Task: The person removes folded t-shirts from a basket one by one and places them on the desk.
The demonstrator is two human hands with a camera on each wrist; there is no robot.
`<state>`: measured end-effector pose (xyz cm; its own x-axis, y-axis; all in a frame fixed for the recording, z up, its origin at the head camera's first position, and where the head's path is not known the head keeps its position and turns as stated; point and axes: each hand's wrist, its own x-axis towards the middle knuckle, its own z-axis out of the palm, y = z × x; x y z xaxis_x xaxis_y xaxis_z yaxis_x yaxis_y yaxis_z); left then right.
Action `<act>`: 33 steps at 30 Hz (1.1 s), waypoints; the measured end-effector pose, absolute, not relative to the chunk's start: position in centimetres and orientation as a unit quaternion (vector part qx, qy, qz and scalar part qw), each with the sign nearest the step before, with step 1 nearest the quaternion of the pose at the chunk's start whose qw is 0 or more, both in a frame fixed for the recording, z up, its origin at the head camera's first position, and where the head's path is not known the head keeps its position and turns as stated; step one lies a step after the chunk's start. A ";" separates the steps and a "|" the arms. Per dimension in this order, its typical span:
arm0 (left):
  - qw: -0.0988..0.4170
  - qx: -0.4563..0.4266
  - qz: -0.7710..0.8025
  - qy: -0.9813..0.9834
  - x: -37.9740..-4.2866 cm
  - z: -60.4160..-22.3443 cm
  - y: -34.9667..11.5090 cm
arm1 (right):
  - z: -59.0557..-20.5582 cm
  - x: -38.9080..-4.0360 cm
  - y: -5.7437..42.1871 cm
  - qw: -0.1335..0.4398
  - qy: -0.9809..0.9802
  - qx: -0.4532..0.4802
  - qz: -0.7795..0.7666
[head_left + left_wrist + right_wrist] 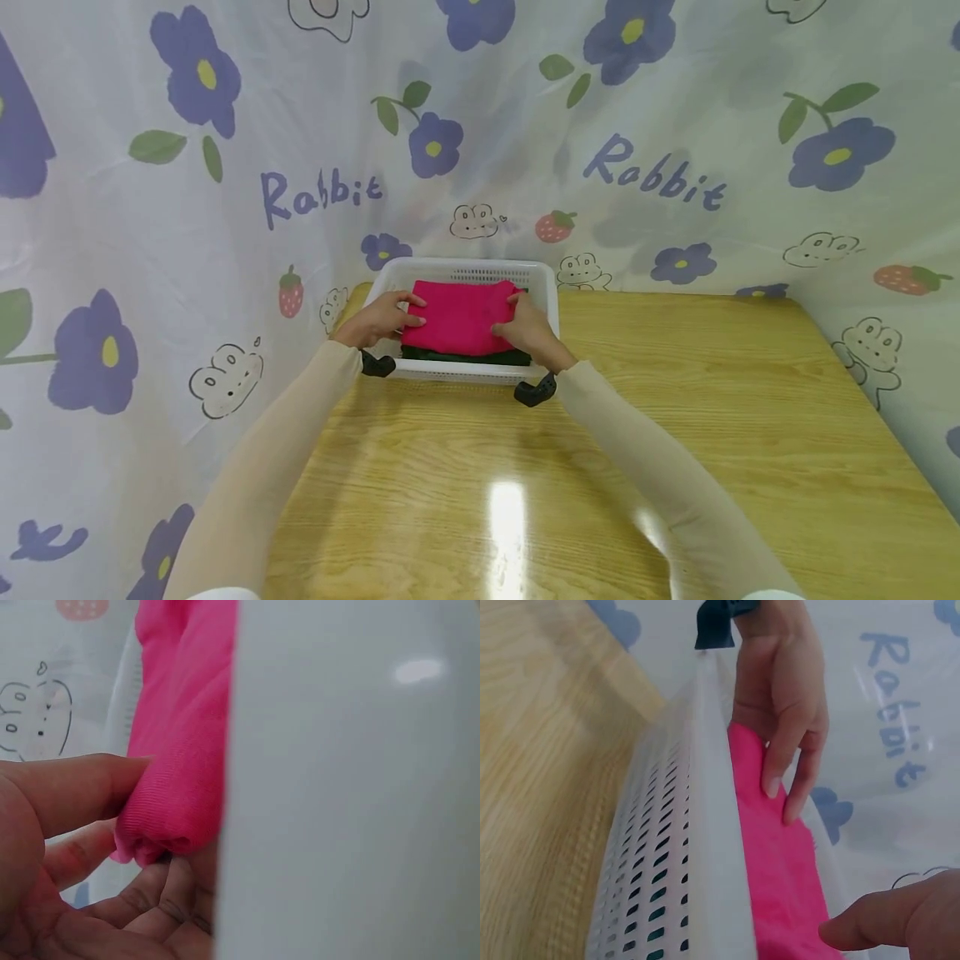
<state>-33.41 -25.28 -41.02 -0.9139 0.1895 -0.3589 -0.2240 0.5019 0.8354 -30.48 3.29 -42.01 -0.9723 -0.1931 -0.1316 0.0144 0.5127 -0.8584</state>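
Note:
A folded bright pink cloth (461, 318) lies in a white plastic basket (457, 367), over dark green fabric (465, 357). My left hand (381, 318) grips the cloth's left end; the left wrist view shows the thumb on one side of the thick pink fold (176, 791) and fingers beneath it. At the opposite end, my right hand (529, 327) holds the cloth's right edge, thumb and forefinger on its upper face. Up close, a digit of the right hand (892, 915) touches the pink cloth (780, 877). The remaining right fingers are hidden.
The basket stands at the back left of a wooden table (637, 433), against a patterned curtain (480, 167). Its perforated side wall (656, 862) rises beside the hands. Black wrist devices (536, 390) sit close to the basket's front rim.

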 end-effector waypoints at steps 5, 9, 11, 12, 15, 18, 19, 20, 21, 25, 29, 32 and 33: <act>0.209 -0.009 0.497 0.842 -33.3 -40.7 -25.2 | -41.3 -30.0 3.6 0.137 0.864 -0.053 -0.481; 0.206 -0.010 0.494 0.845 -33.3 -40.4 -25.3 | -41.3 -30.3 3.9 0.192 0.832 -0.052 -0.517; 0.204 -0.009 0.493 0.845 -33.3 -40.3 -25.3 | -41.7 -30.6 3.9 0.201 0.811 -0.047 -0.548; 0.204 -0.011 0.496 0.844 -33.3 -40.4 -25.3 | -41.8 -30.7 3.8 0.198 0.801 -0.041 -0.564; 0.207 -0.011 0.503 0.839 -33.4 -40.6 -25.4 | -42.3 -30.9 3.3 0.175 0.770 -0.015 -0.614; 0.207 -0.010 0.510 0.835 -33.4 -41.0 -25.4 | -42.2 -30.6 2.9 0.145 0.741 0.015 -0.656; 0.208 -0.009 0.510 0.835 -33.5 -41.1 -25.4 | -42.1 -30.6 2.7 0.142 0.730 0.025 -0.668; 0.208 -0.007 0.511 0.834 -33.5 -41.2 -25.5 | -42.0 -30.6 2.7 0.141 0.722 0.031 -0.677; 0.208 -0.006 0.511 0.834 -33.5 -41.2 -25.6 | -42.0 -30.7 2.6 0.145 0.712 0.034 -0.687; 0.212 -0.014 0.517 0.829 -33.6 -41.3 -25.8 | -42.3 -31.3 2.9 0.188 0.679 0.037 -0.708; 0.217 -0.019 0.525 0.823 -33.5 -41.2 -25.7 | -42.6 -31.8 3.4 0.199 0.696 0.022 -0.689; 0.220 -0.018 0.529 0.819 -33.5 -41.2 -25.6 | -42.8 -32.1 3.6 0.197 0.725 -0.006 -0.660; 0.220 -0.019 0.532 0.818 -33.5 -41.3 -25.5 | -42.9 -32.3 3.6 0.199 0.733 -0.014 -0.650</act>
<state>-33.48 -25.52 -41.26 -0.9022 0.2029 -0.3807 -0.2657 0.4340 0.8608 -32.28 3.64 -42.87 -0.9200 -0.2804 -0.2738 0.2382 0.1546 -0.9588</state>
